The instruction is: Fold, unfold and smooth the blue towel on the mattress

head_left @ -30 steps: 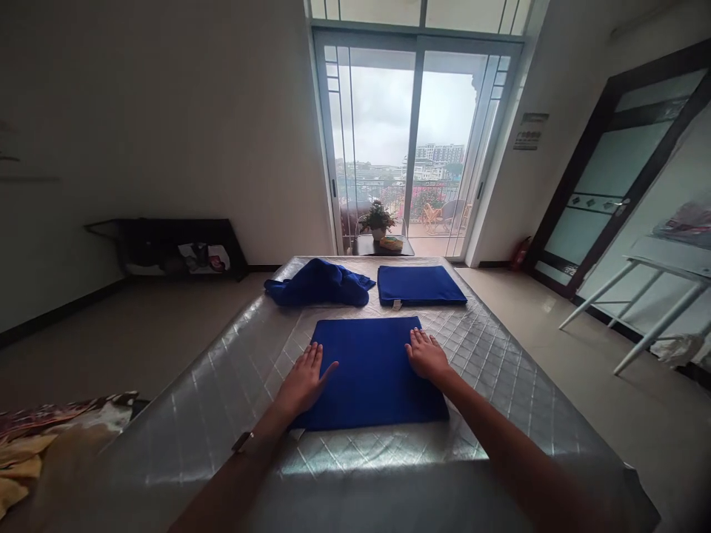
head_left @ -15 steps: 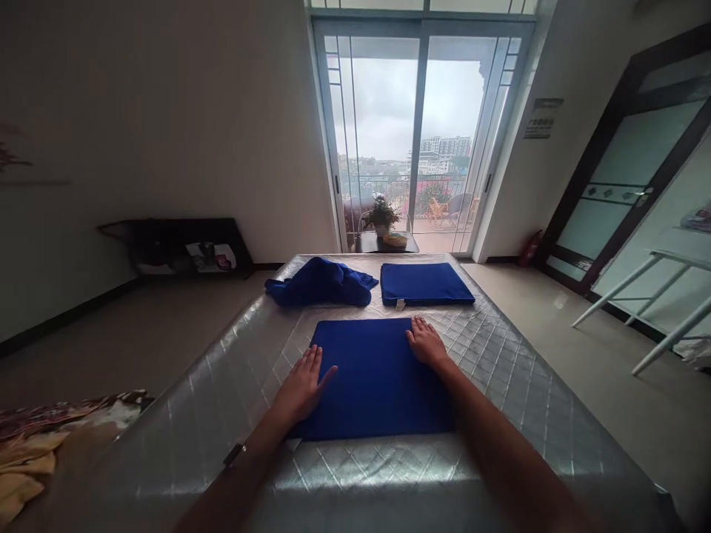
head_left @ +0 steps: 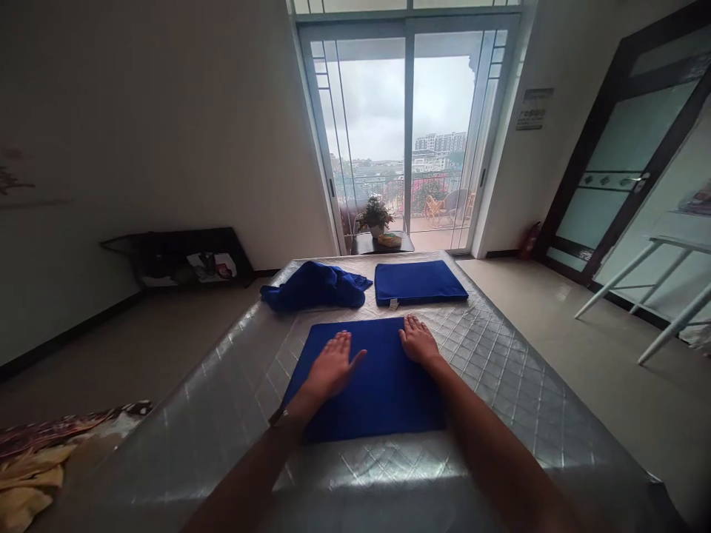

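A folded blue cloth (head_left: pixel 383 392) lies flat in front of me on a silvery quilted mattress (head_left: pixel 222 414). My left hand (head_left: pixel 333 363) is over the left half of this cloth, palm down, fingers stretched and thumb out to the side. At its far right corner, my right hand (head_left: pixel 418 340) rests flat with the fingers extended. Beyond it on the right is another folded blue cloth (head_left: pixel 421 281) with a small white tag at its near edge. A crumpled blue cloth (head_left: pixel 316 286) lies beyond on the left.
Past the mattress, a small dark table (head_left: pixel 364 243) holds a potted plant (head_left: pixel 375 215) before sliding glass doors (head_left: pixel 364 111). At the right stand a white-legged stand (head_left: pixel 627 285) and a red fire extinguisher (head_left: pixel 529 240). Patterned fabric (head_left: pixel 33 466) lies at the lower left.
My left hand has moved right, from the left edge of the near cloth onto its surface. My right hand stays at the far right corner. The view has shifted slightly.
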A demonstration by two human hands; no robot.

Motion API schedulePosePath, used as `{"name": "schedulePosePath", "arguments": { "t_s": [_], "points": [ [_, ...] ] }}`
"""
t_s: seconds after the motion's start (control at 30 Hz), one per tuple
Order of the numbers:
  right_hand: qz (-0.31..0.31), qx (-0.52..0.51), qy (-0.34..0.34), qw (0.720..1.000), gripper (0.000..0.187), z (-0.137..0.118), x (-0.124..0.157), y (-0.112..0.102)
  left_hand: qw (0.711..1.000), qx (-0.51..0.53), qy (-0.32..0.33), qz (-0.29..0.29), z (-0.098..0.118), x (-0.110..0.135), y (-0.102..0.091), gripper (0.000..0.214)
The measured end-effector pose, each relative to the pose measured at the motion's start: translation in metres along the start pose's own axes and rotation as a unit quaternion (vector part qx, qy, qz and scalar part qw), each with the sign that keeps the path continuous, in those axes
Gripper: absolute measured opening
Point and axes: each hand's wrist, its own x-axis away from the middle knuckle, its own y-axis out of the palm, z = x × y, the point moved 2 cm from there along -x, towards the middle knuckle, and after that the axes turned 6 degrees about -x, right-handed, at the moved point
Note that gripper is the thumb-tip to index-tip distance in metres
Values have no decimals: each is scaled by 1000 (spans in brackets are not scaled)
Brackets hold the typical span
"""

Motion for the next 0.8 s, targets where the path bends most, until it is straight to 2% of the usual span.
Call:
{"name": "schedulePosePath", "arguments": {
  "t_s": [0.1, 0.17, 0.23, 0.3, 0.4, 0.5, 0.63, 0.8],
  "points": [
    [-2, 7, -4, 1000, 62, 3, 0, 1, 993, 49, 110, -1, 68, -35, 1, 85],
    [-7, 18, -15, 1000, 61, 6, 0, 3, 985, 74, 156, 2, 104, -57, 4, 83],
    [-14, 29, -26, 999, 62, 9, 0, 4, 983, 93, 159, 3, 124, -75, 9, 83],
    [-16, 32, -29, 999, 62, 10, 0, 5, 985, 103, 139, -2, 127, -85, 14, 85],
    [-9, 22, -23, 999, 61, 8, -1, 5, 989, 99, 108, -14, 111, -86, 22, 87],
    [0, 10, -12, 1000, 62, 5, -2, 4, 993, 77, 85, -23, 81, -79, 26, 87],
    [-2, 1, 2, 1000, 63, 3, -2, 3, 997, 50, 59, -22, 33, -71, 27, 83],
    [-9, 8, 2, 1000, 63, 3, -2, 1, 999, 21, -1, -25, -39, -60, 26, 82]
  ]
}}
